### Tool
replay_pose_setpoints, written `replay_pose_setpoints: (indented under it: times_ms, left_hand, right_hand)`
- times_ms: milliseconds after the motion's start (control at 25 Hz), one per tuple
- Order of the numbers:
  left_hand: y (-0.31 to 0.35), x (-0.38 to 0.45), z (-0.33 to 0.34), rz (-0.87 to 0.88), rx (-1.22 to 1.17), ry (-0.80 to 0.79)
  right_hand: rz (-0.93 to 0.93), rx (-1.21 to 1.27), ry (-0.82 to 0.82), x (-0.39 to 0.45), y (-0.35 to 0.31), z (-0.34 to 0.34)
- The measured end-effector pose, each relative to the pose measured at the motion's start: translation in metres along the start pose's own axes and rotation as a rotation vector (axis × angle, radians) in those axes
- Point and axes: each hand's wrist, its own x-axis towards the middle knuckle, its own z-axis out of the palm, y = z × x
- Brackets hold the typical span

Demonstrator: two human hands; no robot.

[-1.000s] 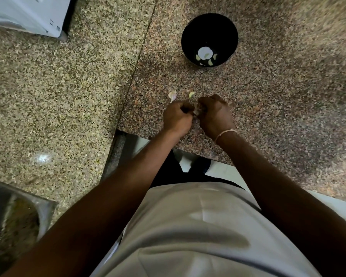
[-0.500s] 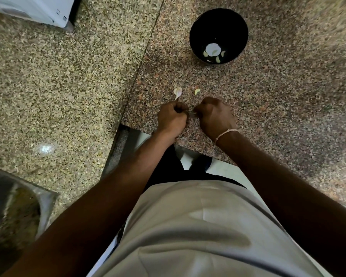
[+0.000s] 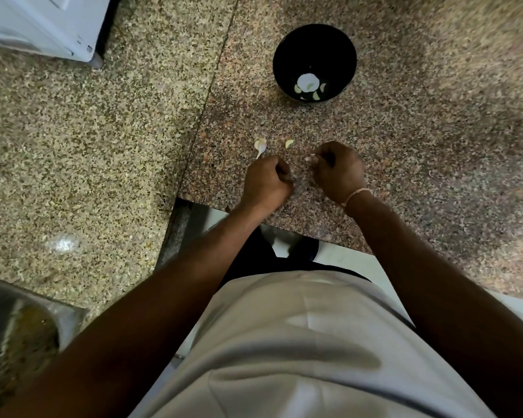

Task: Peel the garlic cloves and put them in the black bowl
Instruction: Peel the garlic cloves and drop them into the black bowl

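Since half a second ago, we see the two hands drawn apart, a gap of bare stone now between them. Beyond the left hand [image 3: 266, 182] lie a pale bit of garlic skin [image 3: 260, 145] and a small yellowish clove [image 3: 289, 143]. Farther back stands the black bowl [image 3: 287, 60], holding a few peeled cloves [image 3: 307, 82]; nothing blocks the way to it. A white appliance [image 3: 43, 22] fills the far left corner. Our desk [image 3: 420, 140] is speckled reddish stone, joined to a paler slab. The right hand [image 3: 338, 173] curls its fingers [image 3: 316, 158] and pinches a small garlic clove [image 3: 308, 158] at their tips. Left fingers are curled tight; we cannot tell whether they hold anything.
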Motion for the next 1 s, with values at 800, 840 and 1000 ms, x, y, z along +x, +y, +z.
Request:
replay_pose_setpoints:
  times_ms: [800, 840, 1000]
  left_hand:
    - [0.026, 0.024, -0.001, 0.124, 0.113, -0.245]
    - [0.027, 0.033, -0.008, -0.034, -0.102, -0.304]
    - [0.031, 0.049, -0.039, -0.211, -0.531, -0.421]
  right_hand:
    - [0.398, 1.279, 0.169, -0.031, -0.002, 0.000]
    - [0.404, 1.334, 0.183, -0.032, -0.003, 0.002]
    - [0.458, 1.450, 0.175, -0.035, -0.018, 0.008]
